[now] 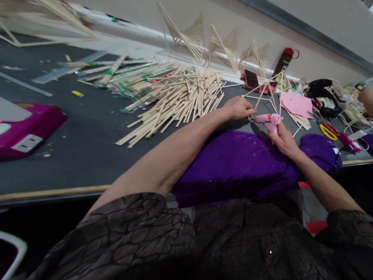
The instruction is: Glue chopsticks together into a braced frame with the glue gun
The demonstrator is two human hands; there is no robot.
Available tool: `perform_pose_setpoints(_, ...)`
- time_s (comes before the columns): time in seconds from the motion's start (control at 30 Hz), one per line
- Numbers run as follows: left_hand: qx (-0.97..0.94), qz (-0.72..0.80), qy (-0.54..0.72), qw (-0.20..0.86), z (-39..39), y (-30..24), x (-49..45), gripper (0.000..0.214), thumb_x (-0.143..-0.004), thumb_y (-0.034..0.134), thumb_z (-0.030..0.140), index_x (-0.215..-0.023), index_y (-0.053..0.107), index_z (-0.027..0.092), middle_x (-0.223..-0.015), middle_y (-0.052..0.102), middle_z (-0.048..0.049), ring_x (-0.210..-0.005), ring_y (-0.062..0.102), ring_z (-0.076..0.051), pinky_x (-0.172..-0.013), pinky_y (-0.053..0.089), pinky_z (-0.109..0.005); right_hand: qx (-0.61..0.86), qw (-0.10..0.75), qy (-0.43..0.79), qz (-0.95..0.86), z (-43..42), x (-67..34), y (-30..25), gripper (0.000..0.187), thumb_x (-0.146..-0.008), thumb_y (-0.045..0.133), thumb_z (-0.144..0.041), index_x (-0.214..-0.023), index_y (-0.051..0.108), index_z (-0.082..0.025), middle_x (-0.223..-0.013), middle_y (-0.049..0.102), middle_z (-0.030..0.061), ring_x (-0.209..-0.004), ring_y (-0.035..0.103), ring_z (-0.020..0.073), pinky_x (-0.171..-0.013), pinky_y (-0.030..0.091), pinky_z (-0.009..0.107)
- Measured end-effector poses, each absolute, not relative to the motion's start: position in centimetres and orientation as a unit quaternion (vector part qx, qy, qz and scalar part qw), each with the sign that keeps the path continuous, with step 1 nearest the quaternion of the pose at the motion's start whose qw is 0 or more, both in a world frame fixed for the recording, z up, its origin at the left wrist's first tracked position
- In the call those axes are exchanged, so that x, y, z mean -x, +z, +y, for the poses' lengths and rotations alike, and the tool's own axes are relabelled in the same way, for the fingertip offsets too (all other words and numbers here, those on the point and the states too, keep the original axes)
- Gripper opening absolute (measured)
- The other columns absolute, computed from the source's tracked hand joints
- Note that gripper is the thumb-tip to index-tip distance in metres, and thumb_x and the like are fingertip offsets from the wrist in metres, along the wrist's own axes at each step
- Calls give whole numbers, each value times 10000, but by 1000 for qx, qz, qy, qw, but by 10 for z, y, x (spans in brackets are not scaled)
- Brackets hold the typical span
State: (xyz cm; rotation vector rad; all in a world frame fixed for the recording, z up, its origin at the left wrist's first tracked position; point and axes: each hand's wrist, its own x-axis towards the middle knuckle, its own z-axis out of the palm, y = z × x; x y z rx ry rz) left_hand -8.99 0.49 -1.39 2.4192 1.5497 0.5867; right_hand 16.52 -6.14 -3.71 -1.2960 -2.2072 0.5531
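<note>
My right hand [283, 139] is wrapped round the handle of a pink hot glue gun [270, 121], its nozzle aimed left. Just left of that nozzle, my left hand [239, 107] pinches the lower left corner of a frame made of thin wooden sticks [264, 88]. The nozzle is close to this corner; whether it touches is too small to tell. A purple cloth [233, 163] lies along the table edge beneath both forearms. Left of my left hand is a large heap of loose wooden sticks [189, 95].
Bagged sticks [136, 77] lie behind the heap. Finished-looking stick structures [186, 39] stand against the wall. Near the right are a phone [251, 80], a dark bottle [283, 61], pink paper [295, 104] and yellow-and-red-handled scissors [328, 130]. A magenta device [37, 128] sits far left. Another person's hand [366, 99] shows at the right edge.
</note>
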Motion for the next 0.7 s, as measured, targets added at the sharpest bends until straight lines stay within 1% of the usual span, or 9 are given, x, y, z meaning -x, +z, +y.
perform_pose_setpoints(0.1, -821, 526, 198, 101, 5, -14, 90, 400, -967, 540, 364, -1004, 875, 148, -895, 804, -123, -850, 683, -237, -726, 385, -350, 473, 273, 225, -807, -62, -164, -37, 469, -903, 528, -484, -1282, 533, -208, -683, 658, 1, -640, 652, 261, -730, 526, 443)
perform_pose_setpoints(0.23, -820, 528, 196, 101, 4, -13, 90, 390, -972, 543, 351, -1004, 874, 146, -917, 809, -121, -846, 680, -229, -716, 373, -344, 468, 292, 234, -801, -63, -164, -37, 432, -903, 536, -509, -1217, 542, -212, -684, 662, 1, -619, 644, 262, -693, 513, 439)
perform_pose_setpoints(0.33, -822, 528, 191, 97, 3, -13, 90, 388, -978, 538, 345, -1014, 872, 151, -899, 804, -114, -825, 666, -221, -708, 369, -340, 462, 308, 240, -796, -63, -164, -39, 397, -908, 551, -515, -1183, 545, -229, -688, 673, -7, -580, 626, 239, -667, 503, 420)
perform_pose_setpoints(0.43, -822, 526, 195, 96, 2, -13, 91, 390, -978, 531, 346, -1011, 870, 157, -876, 796, -107, -807, 653, -215, -706, 373, -333, 459, 339, 256, -780, -63, -164, -39, 345, -898, 595, -500, -1130, 557, -247, -723, 698, -14, -538, 600, 192, -633, 490, 381)
perform_pose_setpoints(0.5, -822, 524, 200, 100, 3, -14, 91, 383, -974, 535, 345, -1004, 869, 161, -881, 799, -104, -811, 653, -213, -703, 370, -329, 454, 373, 295, -754, -64, -164, -37, 348, -866, 642, -478, -1121, 561, -254, -812, 741, -10, -513, 577, 150, -579, 470, 336)
perform_pose_setpoints(0.57, -821, 524, 203, 104, 4, -16, 91, 370, -966, 545, 345, -978, 869, 167, -897, 807, -103, -825, 660, -215, -700, 366, -326, 439, 404, 363, -716, -66, -164, -33, 391, -825, 687, -480, -1120, 561, -256, -893, 772, -4, -486, 549, 114, -506, 431, 289)
perform_pose_setpoints(0.7, -818, 529, 200, 105, 6, -18, 93, 376, -955, 543, 354, -943, 870, 168, -897, 809, -114, -837, 670, -230, -713, 370, -340, 406, 434, 502, -628, -72, -169, -20, 459, -771, 765, -498, -1108, 583, -244, -922, 803, 16, -467, 536, 92, -417, 374, 234)
